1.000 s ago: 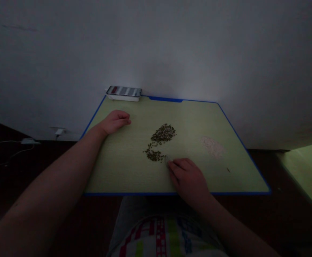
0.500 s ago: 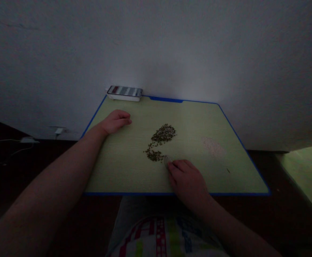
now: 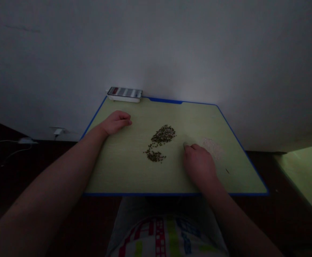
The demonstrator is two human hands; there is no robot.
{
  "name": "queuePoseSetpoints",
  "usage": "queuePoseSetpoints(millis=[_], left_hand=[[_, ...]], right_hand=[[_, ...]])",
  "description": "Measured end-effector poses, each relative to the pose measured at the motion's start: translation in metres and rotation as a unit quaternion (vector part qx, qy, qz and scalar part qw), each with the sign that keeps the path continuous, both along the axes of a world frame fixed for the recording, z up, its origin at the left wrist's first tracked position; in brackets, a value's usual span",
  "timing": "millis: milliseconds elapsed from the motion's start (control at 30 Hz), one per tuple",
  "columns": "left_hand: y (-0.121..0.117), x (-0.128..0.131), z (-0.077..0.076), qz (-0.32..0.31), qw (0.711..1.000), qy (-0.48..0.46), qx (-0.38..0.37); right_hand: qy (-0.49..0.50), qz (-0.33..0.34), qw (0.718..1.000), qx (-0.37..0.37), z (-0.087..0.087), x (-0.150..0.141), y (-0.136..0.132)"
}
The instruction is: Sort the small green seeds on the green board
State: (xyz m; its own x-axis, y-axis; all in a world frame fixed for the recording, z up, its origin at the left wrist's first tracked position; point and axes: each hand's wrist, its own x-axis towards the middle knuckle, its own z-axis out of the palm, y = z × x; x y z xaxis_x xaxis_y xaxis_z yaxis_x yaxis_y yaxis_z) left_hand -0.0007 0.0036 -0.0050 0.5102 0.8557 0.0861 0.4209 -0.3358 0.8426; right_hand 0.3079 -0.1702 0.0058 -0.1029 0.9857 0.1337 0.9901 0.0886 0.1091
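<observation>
My left hand (image 3: pixel 117 122) rests on the left part of the pale table (image 3: pixel 134 171), its fingers curled in with nothing seen in them. My right hand (image 3: pixel 199 162) is closed, between the dark grains and the pale ones. A small, pale, see-through-looking piece peeks out at its fingertips; its kind is too blurred to tell. In the middle lies a heap of small dark greenish-brown grains mixed with paler ones (image 3: pixel 164 134). A smaller dark heap (image 3: pixel 154 156) sits just nearer to me. To the right of my right hand spread pale, rice-like grains (image 3: pixel 211 146).
A phone (image 3: pixel 125 92) lies on a white box (image 3: pixel 123 99) at the table's far left corner, against the wall (image 3: pixel 185 53). A thin dark sliver (image 3: pixel 227 171) lies at the right. Blue edging runs round the table. White cables and a plug (image 3: pixel 58 131) are at the left.
My right hand has moved right and a little away from me, off the smaller dark heap, with the small pale piece at its fingertips. My left hand stays in place.
</observation>
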Motion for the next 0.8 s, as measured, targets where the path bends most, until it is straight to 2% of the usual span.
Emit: queuePoseSetpoints(millis=[133,267,400,533,633,800], left_hand=[[0.001,0.001,-0.002,-0.003,1.0,-0.007,-0.003],[0.0,0.002,-0.001,-0.002,1.0,-0.007,-0.003],[-0.001,0.003,0.001,0.001,1.0,-0.001,0.0],[-0.001,0.003,0.001,0.002,1.0,0.0,0.004],[-0.001,0.003,0.002,0.002,1.0,-0.001,-0.002],[-0.001,0.003,0.001,0.006,1.0,-0.004,-0.01]], right_hand=[[-0.02,-0.038,0.999,0.015,0.0,0.027,0.004],[-0.035,-0.042,0.998,0.028,-0.002,0.037,-0.001],[0.018,0.057,0.997,0.048,-0.008,0.028,-0.018],[0.101,0.168,0.98,0.043,-0.014,0.01,-0.03],[0.128,0.21,0.968,0.041,-0.014,0.002,-0.027],[0.114,0.27,0.955,0.043,-0.01,0.001,-0.026]])
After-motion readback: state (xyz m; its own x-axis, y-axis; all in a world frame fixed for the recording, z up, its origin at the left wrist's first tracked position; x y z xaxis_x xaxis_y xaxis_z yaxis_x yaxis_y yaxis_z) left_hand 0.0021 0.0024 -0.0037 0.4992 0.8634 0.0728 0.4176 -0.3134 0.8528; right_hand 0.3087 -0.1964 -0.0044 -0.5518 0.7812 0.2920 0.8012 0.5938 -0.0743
